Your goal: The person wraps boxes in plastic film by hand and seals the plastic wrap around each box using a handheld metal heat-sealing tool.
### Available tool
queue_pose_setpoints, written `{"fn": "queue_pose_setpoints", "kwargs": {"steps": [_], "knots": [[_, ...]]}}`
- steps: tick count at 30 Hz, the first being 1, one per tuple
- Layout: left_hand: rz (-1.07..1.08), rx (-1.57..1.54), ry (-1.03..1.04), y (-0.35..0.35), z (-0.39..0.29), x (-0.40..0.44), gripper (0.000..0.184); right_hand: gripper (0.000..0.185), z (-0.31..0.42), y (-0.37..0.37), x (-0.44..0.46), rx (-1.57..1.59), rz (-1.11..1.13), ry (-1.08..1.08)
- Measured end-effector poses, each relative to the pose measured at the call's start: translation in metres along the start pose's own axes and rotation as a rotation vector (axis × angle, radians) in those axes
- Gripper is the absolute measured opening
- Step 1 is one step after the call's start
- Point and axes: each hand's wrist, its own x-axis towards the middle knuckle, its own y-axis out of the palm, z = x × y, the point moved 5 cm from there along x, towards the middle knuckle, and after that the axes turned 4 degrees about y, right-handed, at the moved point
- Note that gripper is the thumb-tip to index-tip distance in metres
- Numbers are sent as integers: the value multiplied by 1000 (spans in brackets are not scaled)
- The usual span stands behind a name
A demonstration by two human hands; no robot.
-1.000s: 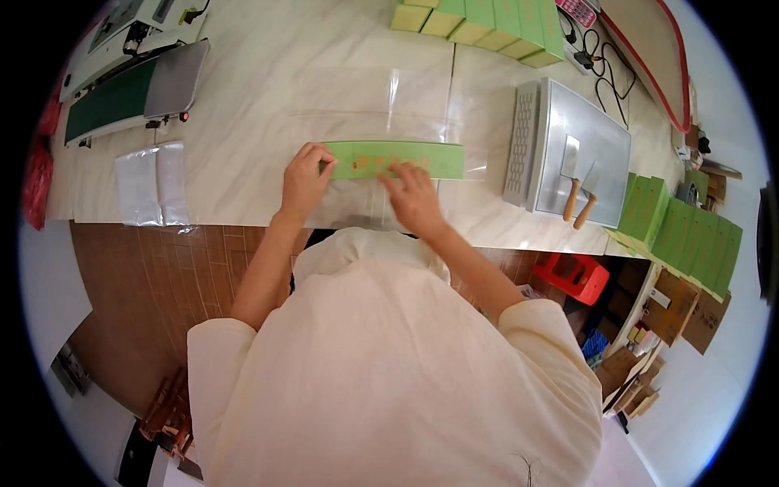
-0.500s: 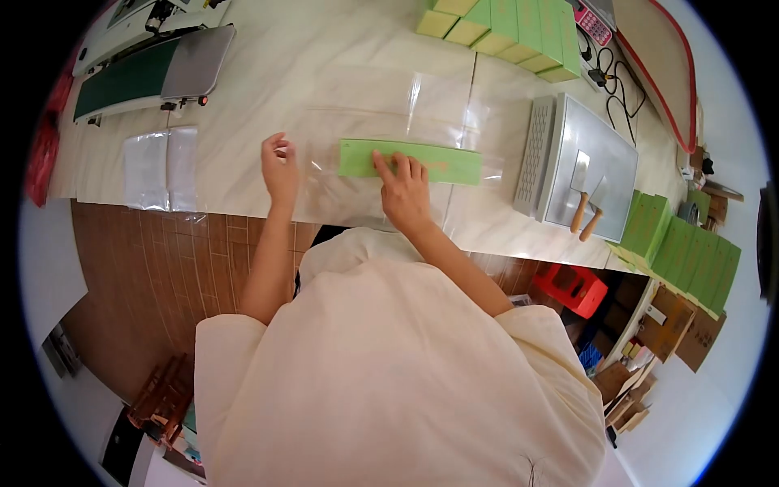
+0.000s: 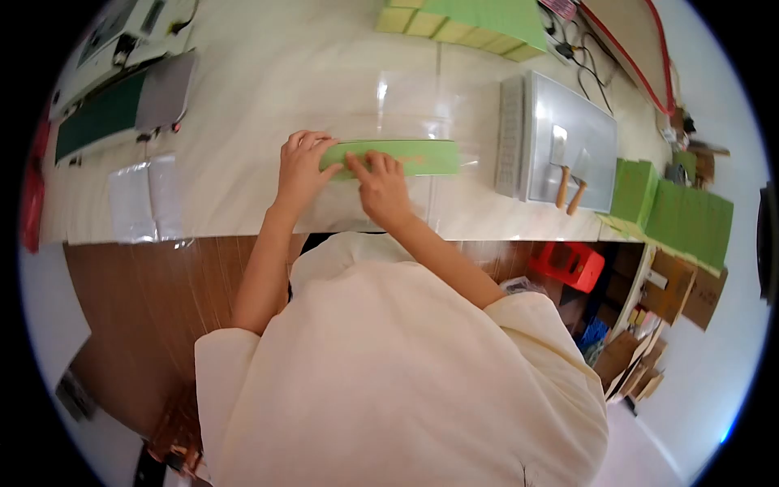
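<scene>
A long green box [image 3: 430, 157] lies crosswise on the marbled table, on or against clear plastic film [image 3: 406, 105]. My left hand [image 3: 302, 169] is at the box's left end, its thumb and fingers closed round that end. My right hand [image 3: 381, 188] rests on the box's front face just right of my left hand, fingers spread, with the fingertips on the surface. Part of the film shows between the box and the table's front edge.
A metal case [image 3: 576, 138] with two wooden-handled tools [image 3: 562, 187] stands at the right. Green boxes [image 3: 462, 24] line the back; more [image 3: 690, 219] stand far right. At the left are a machine [image 3: 105, 114] and silvery bags [image 3: 148, 199]. A red stool [image 3: 568, 265] stands below.
My left hand, off the box half a second ago, has come back to its left end. My right hand has stayed on the box, a little further left along it. The view has shifted.
</scene>
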Motion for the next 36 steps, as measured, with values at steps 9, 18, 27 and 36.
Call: {"fn": "queue_pose_setpoints", "kwargs": {"steps": [9, 18, 27, 36], "knots": [[59, 163, -22, 17, -7, 16, 34, 48, -6, -1, 2, 63, -67, 102], [45, 154, -71, 19, -7, 21, 22, 32, -206, -124, -52, -353, -653, 449], [-12, 129, -70, 21, 1, 17, 19, 28, -319, -203, -118, -628, -393, 835], [-69, 42, -131, 23, 2, 13, 20, 13, -199, -153, -49, 166, -177, 223]]}}
